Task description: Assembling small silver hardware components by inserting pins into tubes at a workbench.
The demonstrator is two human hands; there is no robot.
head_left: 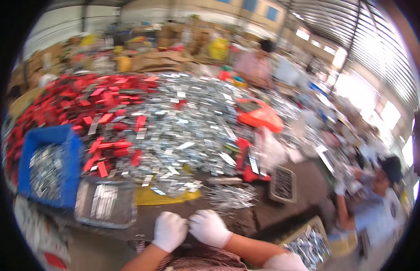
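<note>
My left hand [170, 231], in a white glove, is at the near edge of the dark table [305, 180] with its fingers curled closed. Close beside it is my right hand [210, 229], also gloved and closed, the fingertips of the two nearly meeting. Whatever they pinch, if anything, is too small or hidden to make out. Just beyond them lie a yellow sheet [167, 197] and a loose pile of thin silvery strips [230, 196]. A large heap of small shiny metal pieces [187, 122] rises behind.
Red pieces [101, 144] are heaped at the left. A blue bin [74, 169] and a clear tray [85, 212] stand at the near left, each holding metal parts. A small box [287, 199] and a red bag [262, 116] are on the right. Co-workers [377, 198] sit beyond.
</note>
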